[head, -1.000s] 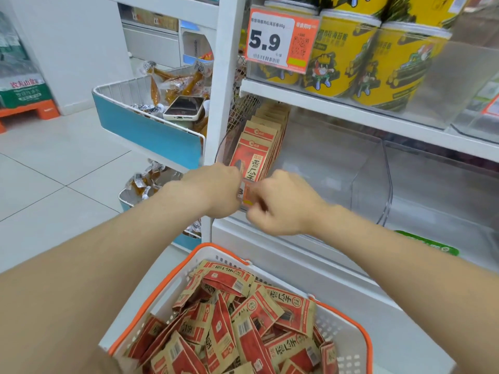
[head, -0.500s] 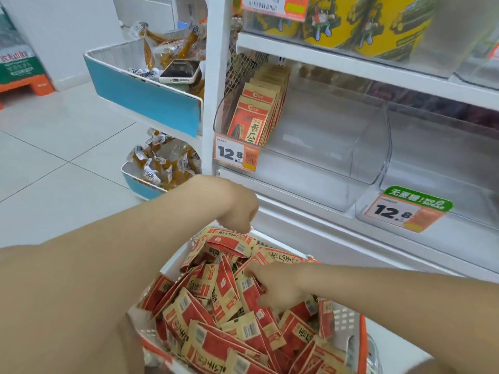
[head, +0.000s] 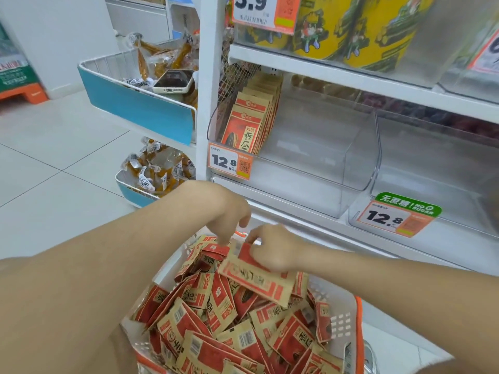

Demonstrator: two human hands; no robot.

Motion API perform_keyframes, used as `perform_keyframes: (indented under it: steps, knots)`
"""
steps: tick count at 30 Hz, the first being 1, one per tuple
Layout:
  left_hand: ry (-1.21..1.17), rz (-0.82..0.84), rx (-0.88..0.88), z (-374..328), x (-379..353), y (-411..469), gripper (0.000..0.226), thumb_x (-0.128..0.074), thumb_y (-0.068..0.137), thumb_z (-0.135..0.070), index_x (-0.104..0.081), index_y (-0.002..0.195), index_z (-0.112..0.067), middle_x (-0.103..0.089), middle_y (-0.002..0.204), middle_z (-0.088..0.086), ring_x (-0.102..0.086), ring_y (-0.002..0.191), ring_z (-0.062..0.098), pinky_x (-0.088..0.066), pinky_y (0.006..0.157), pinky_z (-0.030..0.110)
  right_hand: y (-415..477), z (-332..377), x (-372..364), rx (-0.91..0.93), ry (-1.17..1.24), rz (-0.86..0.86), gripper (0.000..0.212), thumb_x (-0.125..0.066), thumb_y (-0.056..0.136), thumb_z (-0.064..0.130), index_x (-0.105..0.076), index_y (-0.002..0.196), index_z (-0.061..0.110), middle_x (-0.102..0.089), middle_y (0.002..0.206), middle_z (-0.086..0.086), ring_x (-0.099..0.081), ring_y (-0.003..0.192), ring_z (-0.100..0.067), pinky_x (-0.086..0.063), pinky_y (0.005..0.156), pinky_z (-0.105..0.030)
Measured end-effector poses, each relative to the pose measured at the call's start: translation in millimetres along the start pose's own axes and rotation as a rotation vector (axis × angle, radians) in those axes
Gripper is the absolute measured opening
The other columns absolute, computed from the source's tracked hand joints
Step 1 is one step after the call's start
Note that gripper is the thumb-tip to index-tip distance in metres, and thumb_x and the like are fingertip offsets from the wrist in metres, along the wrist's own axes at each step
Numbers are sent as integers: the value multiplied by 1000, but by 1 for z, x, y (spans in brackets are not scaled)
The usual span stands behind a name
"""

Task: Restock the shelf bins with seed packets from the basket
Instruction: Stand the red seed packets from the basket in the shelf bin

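Seed packets (head: 229, 319) here are flat tan-and-red pouches with big lettering, a dark seed picture on the front and a barcode on the back. There are way too many in the basket (head: 340, 322) to count, dozens easily, heaped every which way up to its white walls and orange rim.

One lifted packet (head: 256, 276) sits tilted above the heap near the basket's far edge. The right hand (head: 272, 251) has its upper edge pinched between thumb and fingers. The left hand (head: 227, 210) is just beside it, fingers pointing down onto the pile at that far edge. Can't tell if it's actually gripping anything. So both hands are close together over the basket.

On the shelf I count two clear bins. The left bin (head: 324, 168) holds one standing row (head: 249, 122) of the same packets, upright and pushed against its left end. They overlap too much for an exact count. The right bin (head: 432, 190) sits right next to it. There are two 12.8 tags, one on each bin's front edge (head: 229, 161) (head: 391, 217). One 5.9 tag (head: 263, 12) hangs on the shelf above, by three yellow tubs (head: 351, 31). One phone (head: 174, 81) lies in the upper blue side basket (head: 135, 103).
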State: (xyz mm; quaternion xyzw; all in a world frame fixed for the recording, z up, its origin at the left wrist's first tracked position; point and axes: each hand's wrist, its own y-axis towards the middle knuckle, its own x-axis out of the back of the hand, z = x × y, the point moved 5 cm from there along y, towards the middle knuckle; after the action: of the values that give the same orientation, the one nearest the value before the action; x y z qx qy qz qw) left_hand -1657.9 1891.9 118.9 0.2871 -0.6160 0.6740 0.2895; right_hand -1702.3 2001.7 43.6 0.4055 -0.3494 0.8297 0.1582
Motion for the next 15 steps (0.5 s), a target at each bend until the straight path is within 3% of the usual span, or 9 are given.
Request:
perform_keyframes:
  steps: [3, 6, 11, 15]
  knots:
    - [-88, -5, -28, 10, 0, 1, 111, -91, 79, -42, -20, 164, -31, -39, 163, -5, -48, 142, 23, -46, 107, 38, 8, 4, 39, -40, 189, -107, 18, -60, 96, 18, -77, 96, 12, -77, 80, -6, -66, 60, -15, -48, 49, -18]
    - [-167, -68, -92, 13, 10, -1, 118, -96, 70, -47, -24, 162, -30, -43, 160, -4, -48, 142, 23, -43, 115, 41, 6, 5, 61, -135, 541, -102, 14, -63, 96, 15, -69, 91, 3, -69, 70, -10, -61, 56, -20, -47, 51, -24]
    - [-428, -431, -252, 24, 36, -9, 60, -89, 81, -38, -63, 134, -27, -69, 126, -12, -66, 112, 8, -53, 102, 33, -1, 13, 71, -200, 918, 79, 29, -41, 102, 13, -67, 101, 0, -69, 70, -14, -52, 41, -10, -36, 38, -17]
    - [-730, -543, -296, 45, 49, -24, 27, -89, 85, -25, -76, 109, -25, -78, 92, -4, -76, 81, 15, -63, 75, 33, -8, 15, 85, -78, 1172, 158, 55, -30, 99, 29, -69, 120, -4, -75, 104, -29, -67, 56, -21, -51, 48, -22]
